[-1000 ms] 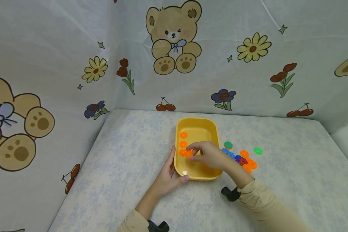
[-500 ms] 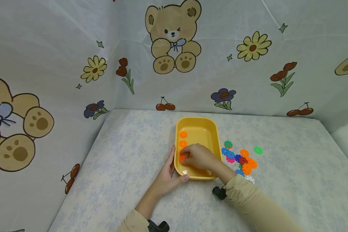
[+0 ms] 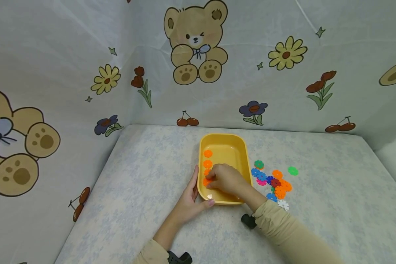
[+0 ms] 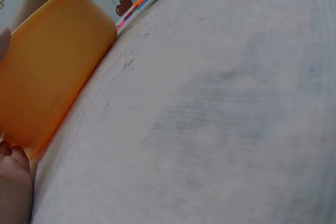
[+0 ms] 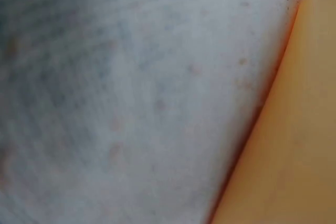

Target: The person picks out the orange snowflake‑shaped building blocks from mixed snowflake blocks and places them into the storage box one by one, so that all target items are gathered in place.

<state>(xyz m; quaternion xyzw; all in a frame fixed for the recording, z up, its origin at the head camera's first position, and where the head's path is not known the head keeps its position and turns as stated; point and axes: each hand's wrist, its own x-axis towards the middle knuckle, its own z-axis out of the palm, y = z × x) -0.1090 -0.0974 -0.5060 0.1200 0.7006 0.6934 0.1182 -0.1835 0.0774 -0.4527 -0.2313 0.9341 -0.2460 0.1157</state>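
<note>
In the head view a yellow plastic tray (image 3: 232,146) stands on the table. Along its left side lies a column of orange flower-shaped discs (image 3: 208,164). My left hand (image 3: 187,203) holds the tray's near left corner, thumb on the front rim and fingers along the outer side. Inside the tray, my right hand (image 3: 226,179) pinches the nearest orange disc (image 3: 206,182) with thumb and index finger, low over the tray floor; the fingers partly cover the disc behind it. In the left wrist view, fingertips (image 4: 18,156) press the tray's outer wall (image 4: 58,66).
Right of the tray lies a loose pile of flower-shaped discs, including blue (image 3: 261,176), red (image 3: 275,183), orange (image 3: 280,191) and white ones (image 3: 282,204). A light green disc (image 3: 293,171) lies apart to the right. A bear-printed cloth (image 3: 224,99) hangs behind the table.
My right hand has moved left and slightly nearer with the orange disc, bringing it to the near end of the column. The left hand stays at the tray corner.
</note>
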